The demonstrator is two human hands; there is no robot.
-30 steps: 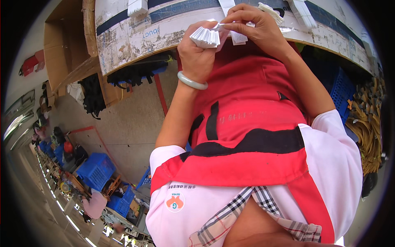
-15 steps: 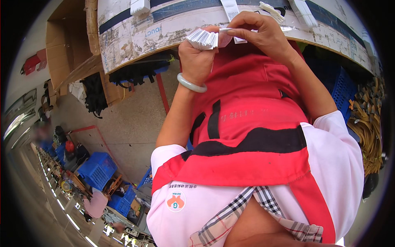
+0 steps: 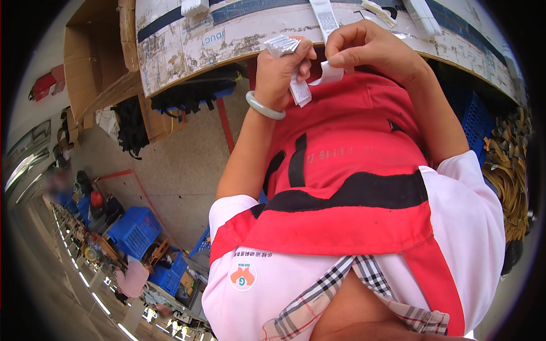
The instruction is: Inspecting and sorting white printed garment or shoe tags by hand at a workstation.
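Note:
My left hand is closed round a bundle of white printed labels. The folded ends fan out above the fist, and the lower ends hang below it. To its right, my right hand pinches a white label strip between thumb and fingers at the table's front edge. A longer printed strip lies on the table beyond, running down toward my right hand; whether it joins the pinched piece is hidden by the fingers.
The worn, taped table carries a white stack at left, a white bundle and a pale strip at right. A cardboard box stands left. Blue crates sit on the floor behind; another person is far off.
The left hand has turned, so the bundle's lower ends now show beneath it. My right hand has moved slightly right and away from the left, drawing apart with a strip.

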